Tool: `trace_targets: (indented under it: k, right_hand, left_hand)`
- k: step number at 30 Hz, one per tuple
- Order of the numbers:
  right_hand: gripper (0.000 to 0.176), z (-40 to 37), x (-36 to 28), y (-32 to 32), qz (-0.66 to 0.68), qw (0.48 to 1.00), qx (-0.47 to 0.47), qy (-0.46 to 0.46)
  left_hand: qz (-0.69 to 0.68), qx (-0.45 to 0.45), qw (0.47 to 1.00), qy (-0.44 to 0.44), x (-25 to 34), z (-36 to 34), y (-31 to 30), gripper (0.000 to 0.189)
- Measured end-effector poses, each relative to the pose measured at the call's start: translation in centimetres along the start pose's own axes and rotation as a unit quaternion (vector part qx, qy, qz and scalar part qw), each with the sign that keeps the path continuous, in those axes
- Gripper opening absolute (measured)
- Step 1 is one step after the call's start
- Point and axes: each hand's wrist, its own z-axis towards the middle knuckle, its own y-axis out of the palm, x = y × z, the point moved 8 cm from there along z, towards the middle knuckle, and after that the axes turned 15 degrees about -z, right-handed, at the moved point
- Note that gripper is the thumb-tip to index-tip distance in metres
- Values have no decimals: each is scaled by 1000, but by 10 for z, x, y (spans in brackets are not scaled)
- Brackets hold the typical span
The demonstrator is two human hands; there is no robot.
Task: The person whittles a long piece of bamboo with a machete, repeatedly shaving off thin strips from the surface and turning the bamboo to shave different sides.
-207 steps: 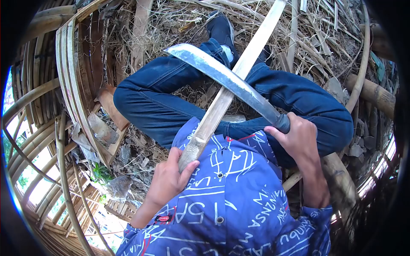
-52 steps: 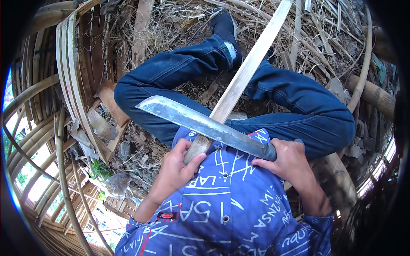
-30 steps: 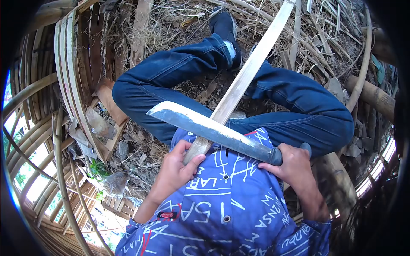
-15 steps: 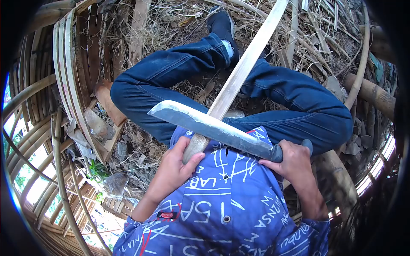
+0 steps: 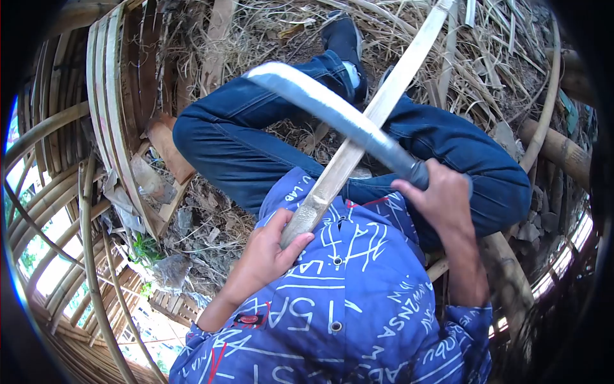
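My left hand (image 5: pixel 270 253) is closed around the near end of a long pale bamboo strip (image 5: pixel 332 176), which slants up and right between my crossed legs. A node shows on the strip just beyond my fingers. In my right hand (image 5: pixel 440 200) is the dark handle of a machete (image 5: pixel 332 118). Its broad blade, slightly blurred, points up and left and crosses over the strip about midway along. The blade's far tip overlaps my left-side trouser leg (image 5: pixel 224 144) in this view.
Several split bamboo slats (image 5: pixel 105 96) stand bundled at the left. Shavings (image 5: pixel 492 70) and dry fibres cover the ground in front. A thick bamboo pole (image 5: pixel 556 150) lies at the right. Bamboo framework (image 5: pixel 86 243) rises at the left edge.
The machete has moved forward along the strip, away from my body, with my right hand. My left hand keeps its hold; the strip has shifted slightly right.
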Motion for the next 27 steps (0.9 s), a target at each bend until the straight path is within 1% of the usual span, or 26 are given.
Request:
trace_targets:
  k: [2, 3, 4, 6, 7, 8, 12, 13, 14, 15, 16, 18, 20, 24, 27]
  right_hand:
    - [65, 16, 9, -5, -24, 1000, 11, 12]
    - [57, 20, 12, -5, 2, 999, -20, 35]
    - [57, 20, 13, -8, 1, 999, -19, 36]
    - [55, 13, 8, -8, 40, 998, -38, 17]
    - [55, 7, 4, -5, 64, 996, -67, 14]
    - [66, -1, -3, -6, 72, 997, -19, -21]
    - [67, -26, -36, -6, 128, 987, -49, -84]
    - [68, -29, -44, -7, 139, 986, -36, -89]
    - [69, -31, -51, -7, 149, 984, -23, -94]
    - [69, -31, -55, -8, 148, 985, -22, -91]
    - [70, -30, -60, -7, 146, 984, -33, -92]
    - [71, -27, -65, -4, 146, 984, -43, -97]
    - [71, -23, -66, 2, 138, 985, -59, -87]
    - [70, -20, -60, 5, 127, 986, -66, -83]
    - [69, -18, -51, 4, 96, 990, -65, -75]
  left_hand:
    - [-4, 8, 1000, -19, -4, -1, -2, 24]
    - [-11, 8, 999, -33, -6, 0, -2, 24]
    - [-11, 7, 999, -32, -4, 2, -2, 24]
    - [-22, 20, 997, -68, -4, 4, -4, 32]
    - [-22, 19, 997, -69, -2, 5, -3, 32]
    - [-26, 21, 997, -73, 0, 6, -3, 32]
    - [-20, 19, 996, -86, -3, 10, -2, 32]
    - [-18, 14, 996, -85, -5, 11, 0, 32]
    - [-18, 29, 998, -45, -1, 13, 0, 32]
    - [-18, 46, 999, -4, 5, 14, -2, 32]
    - [-18, 44, 999, -3, 8, 14, -1, 32]
    - [-22, 38, 997, -68, 6, 13, -2, 32]
    - [-14, 34, 997, -70, -1, 12, -4, 32]
    - [-17, 30, 997, -69, -7, 10, -3, 31]
    - [-21, 29, 997, -65, -10, 9, -3, 30]
